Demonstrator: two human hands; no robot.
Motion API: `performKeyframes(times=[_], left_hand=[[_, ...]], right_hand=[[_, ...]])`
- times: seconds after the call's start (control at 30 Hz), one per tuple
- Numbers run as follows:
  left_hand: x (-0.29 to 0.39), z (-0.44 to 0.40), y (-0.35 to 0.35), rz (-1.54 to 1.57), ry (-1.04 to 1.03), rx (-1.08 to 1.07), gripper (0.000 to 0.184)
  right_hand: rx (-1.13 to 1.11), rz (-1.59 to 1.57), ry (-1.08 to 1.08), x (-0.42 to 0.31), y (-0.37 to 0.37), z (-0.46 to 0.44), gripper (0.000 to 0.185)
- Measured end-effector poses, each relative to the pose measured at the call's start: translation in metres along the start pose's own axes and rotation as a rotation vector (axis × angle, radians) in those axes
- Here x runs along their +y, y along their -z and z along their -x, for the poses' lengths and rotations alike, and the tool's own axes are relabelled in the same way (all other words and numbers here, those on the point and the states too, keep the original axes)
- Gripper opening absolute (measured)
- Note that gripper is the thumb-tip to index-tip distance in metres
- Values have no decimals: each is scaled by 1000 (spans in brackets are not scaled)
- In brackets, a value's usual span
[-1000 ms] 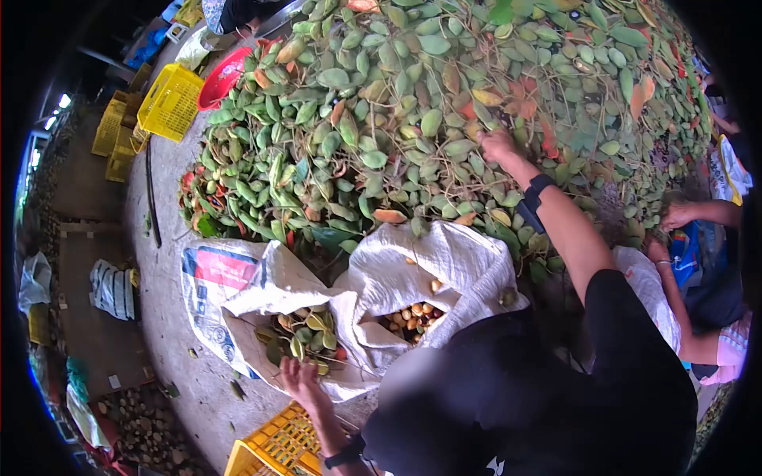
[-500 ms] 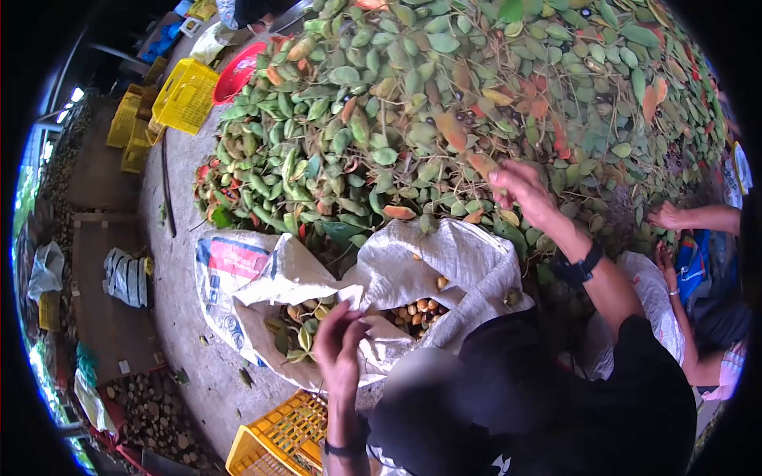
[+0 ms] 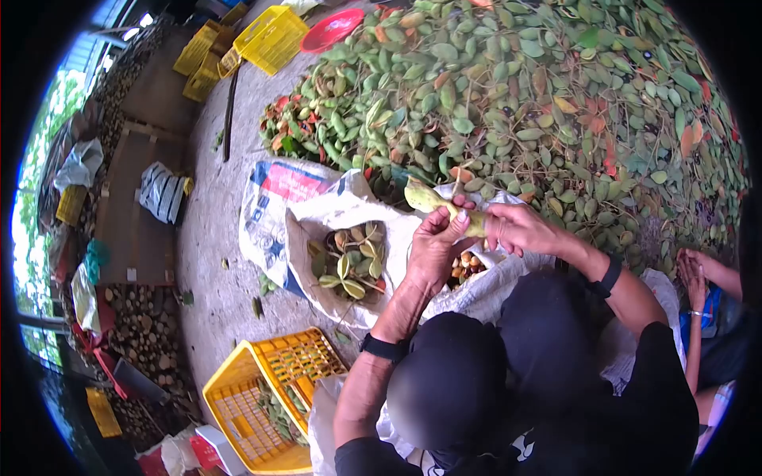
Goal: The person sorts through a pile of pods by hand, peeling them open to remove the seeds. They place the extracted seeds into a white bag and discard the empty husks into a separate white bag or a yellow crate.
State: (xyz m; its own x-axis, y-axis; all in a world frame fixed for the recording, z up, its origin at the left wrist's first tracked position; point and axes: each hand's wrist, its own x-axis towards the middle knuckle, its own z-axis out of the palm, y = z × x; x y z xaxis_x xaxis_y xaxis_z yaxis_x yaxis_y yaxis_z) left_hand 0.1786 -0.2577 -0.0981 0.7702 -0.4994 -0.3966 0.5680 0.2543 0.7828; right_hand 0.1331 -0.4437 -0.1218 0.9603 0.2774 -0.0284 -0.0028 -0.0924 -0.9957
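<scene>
A pale yellow-green pod (image 3: pixel 422 195) is held between my two hands above the open sacks. My left hand (image 3: pixel 435 247) pinches its middle with thumb and fingers. My right hand (image 3: pixel 520 230) is closed around its other end, and the fingers partly cover it. Below my left hand, a white woven sack (image 3: pixel 298 238) holds split green husks (image 3: pixel 349 274). Orange-brown round seeds (image 3: pixel 467 268) lie in the white sack opening beneath my hands. Beyond them spreads a large heap of green pods (image 3: pixel 508 111), mixed with stems and some orange and red pieces.
A yellow crate (image 3: pixel 238 404) with green pieces inside lies tilted at the lower left. Farther back are another yellow crate (image 3: pixel 272 40) and a red basin (image 3: pixel 333 30). A dark stick (image 3: pixel 230 115) lies on the concrete floor (image 3: pixel 210 262). Another person's hands (image 3: pixel 694 274) are at the right.
My right hand has come back from the heap with the pod. My left hand has risen from the sack to meet it and now grips the pod too. The view has shifted.
</scene>
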Motion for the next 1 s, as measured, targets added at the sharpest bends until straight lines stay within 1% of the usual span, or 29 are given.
performKeyframes(times=[0.03,0.07,0.1,0.13,0.17,0.2,0.23,0.3,0.33,0.37,0.43,0.47,0.5,0.57,0.63,0.7,0.73,0.77,0.87,0.9,0.97,1.0], left_hand=[[0,3,5,18,-18,3,27],[0,8,10,-9,-40,6,28],[0,11,15,-38,-62,8,30],[1,16,20,-27,-68,13,30],[3,20,26,29,-67,-32,31],[3,24,31,85,-63,-78,32],[1,28,35,94,-66,-72,32],[-2,32,42,90,-108,-75,34],[-5,33,45,104,-109,-71,34],[-8,33,48,38,-100,-7,32],[-13,31,51,-93,-74,117,29],[-16,31,51,-68,-87,117,27],[-20,30,53,-57,-80,117,27],[-31,31,59,-37,-50,105,27],[-46,31,68,7,-7,109,26],[-70,30,82,106,27,122,25],[-76,29,84,85,68,160,26],[-82,29,86,85,74,166,26],[-90,26,90,88,36,233,25],[-92,24,88,83,41,234,25],[-90,20,80,74,31,289,26],[-88,20,78,77,29,273,27]], right_hand=[[44,268,233,-2,-7,-3,43],[3,310,168,-12,-11,-5,41],[-10,315,166,-12,-14,-8,41],[-46,395,118,-14,-17,-11,41],[-82,476,71,-17,-20,-14,41],[-91,329,71,-22,-24,-14,41],[-102,333,67,-23,-27,-15,41],[-200,227,-96,-22,-29,-19,39],[-213,241,-111,-20,-32,-21,39],[-222,247,-121,-17,-37,-22,39],[-73,510,100,-10,-45,-22,40],[-121,503,30,-14,-47,-22,40],[-126,506,19,-6,-47,-22,40],[-89,414,44,17,-49,-23,40],[-114,381,44,35,-47,-23,42],[-219,-72,-327,54,-49,-21,44],[-272,-40,-316,62,-52,-22,40],[-275,-46,-321,69,-53,-22,40],[-302,154,-457,69,-55,-25,42],[-299,147,-457,71,-57,-26,42],[-199,319,-140,75,-62,-29,44],[-185,316,-243,76,-60,-31,43]])
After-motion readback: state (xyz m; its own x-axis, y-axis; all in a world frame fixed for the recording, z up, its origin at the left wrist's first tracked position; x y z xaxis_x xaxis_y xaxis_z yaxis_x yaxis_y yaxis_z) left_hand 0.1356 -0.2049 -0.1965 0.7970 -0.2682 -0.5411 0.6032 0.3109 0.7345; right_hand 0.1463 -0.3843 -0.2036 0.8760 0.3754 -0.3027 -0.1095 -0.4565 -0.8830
